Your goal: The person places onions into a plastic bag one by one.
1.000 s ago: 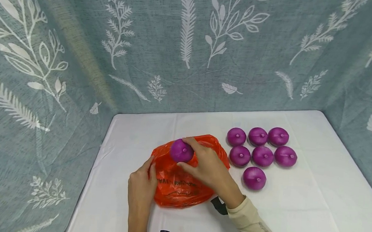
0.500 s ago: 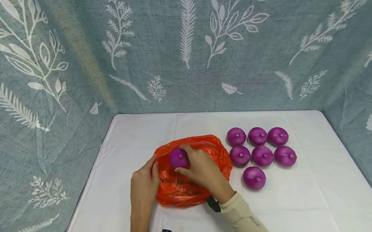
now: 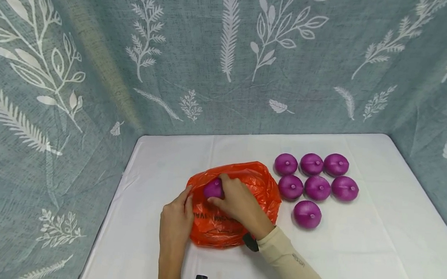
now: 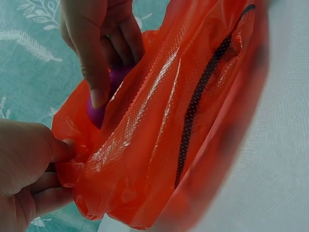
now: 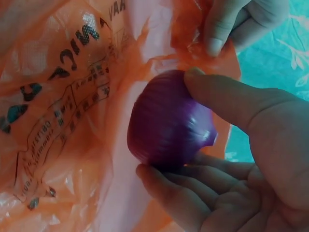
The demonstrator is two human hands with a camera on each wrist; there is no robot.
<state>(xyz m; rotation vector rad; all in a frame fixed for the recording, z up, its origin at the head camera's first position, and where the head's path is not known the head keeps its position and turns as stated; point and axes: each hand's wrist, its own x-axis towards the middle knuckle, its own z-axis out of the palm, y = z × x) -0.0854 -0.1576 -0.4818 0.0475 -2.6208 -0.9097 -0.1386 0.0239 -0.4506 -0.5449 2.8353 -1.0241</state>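
The orange plastic bag (image 3: 235, 207) carries dark printed lettering, too crumpled and mirrored to read. The right hand (image 3: 239, 201) grips a purple onion (image 3: 213, 188) between thumb and curled fingers, at the bag's open mouth on its far left side. The left hand (image 3: 175, 227), just left of the onion, pinches the bag's rim. Seven more onions (image 3: 312, 186) sit on the white table (image 3: 374, 231) to the right.
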